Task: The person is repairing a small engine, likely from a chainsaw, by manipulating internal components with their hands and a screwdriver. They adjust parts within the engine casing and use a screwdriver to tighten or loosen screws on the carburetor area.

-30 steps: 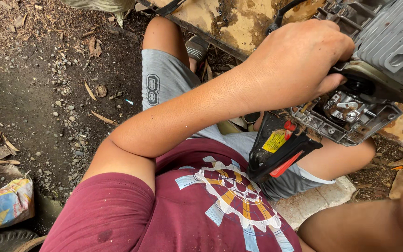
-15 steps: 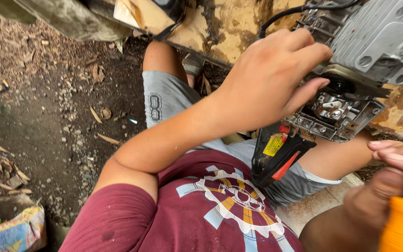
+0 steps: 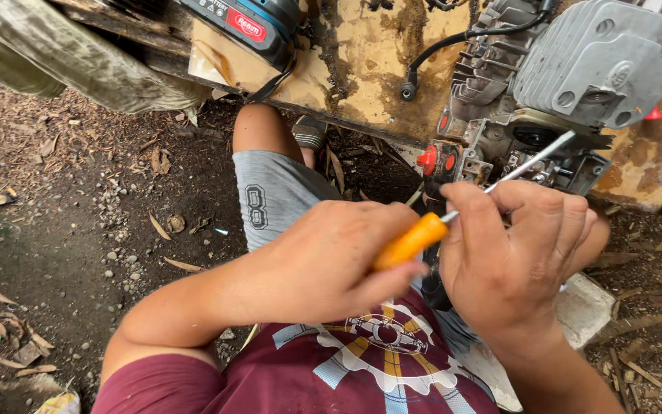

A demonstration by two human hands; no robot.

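In the middle of the frame the left hand (image 3: 323,261) is curled around the orange handle of a screwdriver (image 3: 411,240), fingers pressed together over it with the thumb beneath. The right hand (image 3: 515,253), just right of centre, pinches the metal shaft between its fingertips, the other fingers folded close. The shaft runs up and to the right, its tip reaching the grey engine (image 3: 576,84) in the upper right of the frame; whether the tip touches a part there cannot be told. A black cable (image 3: 453,38) loops from the engine across a stained yellow board (image 3: 369,69) at top centre. On that board, top centre-left, sits a blue and black battery pack (image 3: 258,23) bearing a red oblong label with white lettering. Below, the maroon shirt (image 3: 362,368) shows a gear print, and the grey shorts (image 3: 277,195) carry a dark numeral.
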